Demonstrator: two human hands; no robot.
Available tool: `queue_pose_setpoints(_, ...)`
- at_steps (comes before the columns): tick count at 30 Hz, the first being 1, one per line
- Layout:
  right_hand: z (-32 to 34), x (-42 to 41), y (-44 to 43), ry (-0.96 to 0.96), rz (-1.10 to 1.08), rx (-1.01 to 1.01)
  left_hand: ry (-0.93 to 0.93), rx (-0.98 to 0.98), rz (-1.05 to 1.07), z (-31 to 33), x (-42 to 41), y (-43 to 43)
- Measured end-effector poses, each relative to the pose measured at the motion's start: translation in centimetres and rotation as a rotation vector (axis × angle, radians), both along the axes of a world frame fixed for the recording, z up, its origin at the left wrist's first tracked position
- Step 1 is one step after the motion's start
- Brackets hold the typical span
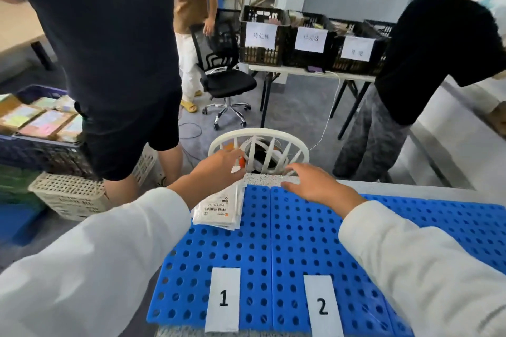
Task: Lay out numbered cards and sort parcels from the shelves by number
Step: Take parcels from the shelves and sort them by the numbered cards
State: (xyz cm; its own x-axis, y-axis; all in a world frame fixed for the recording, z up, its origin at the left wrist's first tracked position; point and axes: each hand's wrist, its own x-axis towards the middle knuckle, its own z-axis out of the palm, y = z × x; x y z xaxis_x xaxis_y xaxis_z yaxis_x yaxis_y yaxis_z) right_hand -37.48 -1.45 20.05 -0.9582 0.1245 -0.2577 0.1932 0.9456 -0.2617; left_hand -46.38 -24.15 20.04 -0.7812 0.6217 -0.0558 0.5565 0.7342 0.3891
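Note:
Two white cards lie near the front of a blue perforated board [287,241]: card "1" [224,299] on the left, card "2" [322,306] to its right. Above card "1", at the board's far left edge, lies a stack of flat white parcels [219,208] with barcode labels. My left hand [219,169] pinches the far end of that stack. My right hand [315,182] reaches over the board's far edge with fingers spread and holds nothing.
A white slatted chair back [260,137] stands just beyond the board. One person in dark clothes stands close at left by crates of parcels [41,123]. Another stands at right. A table with labelled black crates [309,41] and an office chair [224,79] are behind.

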Motion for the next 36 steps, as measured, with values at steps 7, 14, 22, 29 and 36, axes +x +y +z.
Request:
queue_pose_setpoints(7,7.2,9.7,5.8,0.109,-0.081,0.121,0.166,-0.004,-0.147,7.9,6.8,5.9)
queue_pose_setpoints(14,11.4,22.4,10.5,0.167,-0.268,0.16,0.227,0.012,-0.358,12.9,15.5,13.2)
queue_pose_setpoints(22,18.3,40.2,15.8,0.264,-0.517,0.268,0.323,0.097,-0.638,19.0,29.3,24.7)
queue_pose_setpoints(29,24.8,56.1,18.5,0.361,-0.802,0.388,0.344,0.252,-0.857,24.6,42.6,33.1)
queue_pose_setpoints(36,27.7,68.2,18.5,0.433,-1.047,0.409,0.359,0.348,-1.046,27.2,53.5,38.1)
